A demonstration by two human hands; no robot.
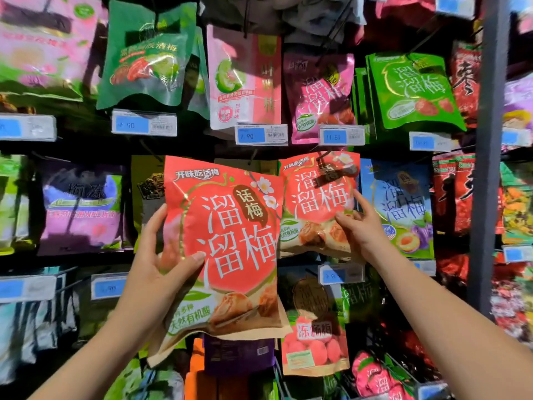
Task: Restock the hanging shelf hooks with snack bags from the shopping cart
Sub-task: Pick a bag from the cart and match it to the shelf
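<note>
The left hand (161, 255) grips a red plum snack bag (230, 241) by its left edge, thumb across the front and fingers behind. It holds the bag up in front of the shelf, just left of a matching hanging bag (314, 203). The 2 bags overlap slightly at their edges. The right hand (363, 226) pinches the right edge of that hanging bag, thumb on the front and index finger lying up along the side. The shopping cart is out of view.

The held bag is gripped at mid-height, so its top is free and could fold over as it is lifted. The hang hole might then miss the hook (324, 166). I cannot make out the hole in the bag's top. If the right hand pulls the hanging bag outward too far, the bag may slide off the prong. The new bag could also end up on a neighbouring hook, since the rows sit close together.

A blue plum bag (398, 209) hangs right beside the target row, touching the right hand's side. A pink peach bag (314, 342) hangs below. Price labels reading 7.90 (261, 135) and 11.50 (341, 137) jut forward above, and the second sits just over the hook. A grey shelf upright (487, 168) stands well to the right.
</note>
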